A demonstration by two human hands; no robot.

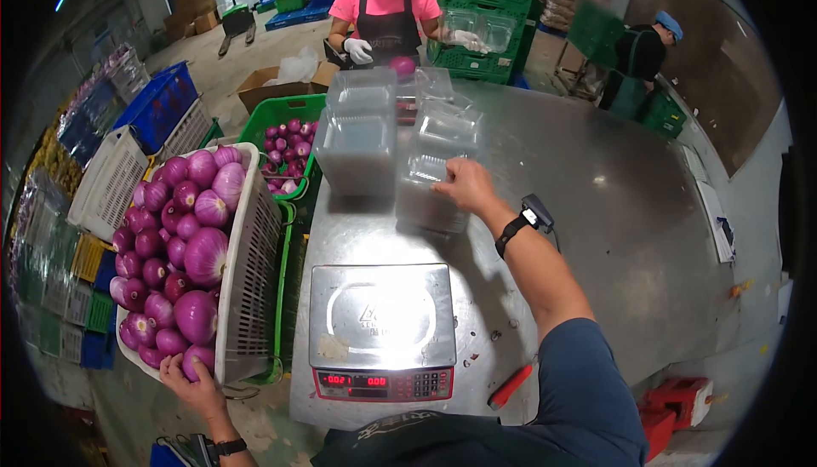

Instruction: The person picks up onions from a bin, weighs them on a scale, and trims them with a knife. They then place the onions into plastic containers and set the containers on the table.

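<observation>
Stainless worktop [613, 237] is gleaming around a scale [383, 309]. To its left, a white basket [248, 297] is holding purple onions [206, 256]. At the basket's near end, the left hand [197, 392] is curling round an onion [199, 360], probably firm, fairly weighty and slick-skinned, so cupping its middle is suiting it. Farther off, the right hand [470, 186] is pinching a clear container [425, 171] atop a stack, likely light, thin-walled and crushable, best taken gently by its rim.
</observation>
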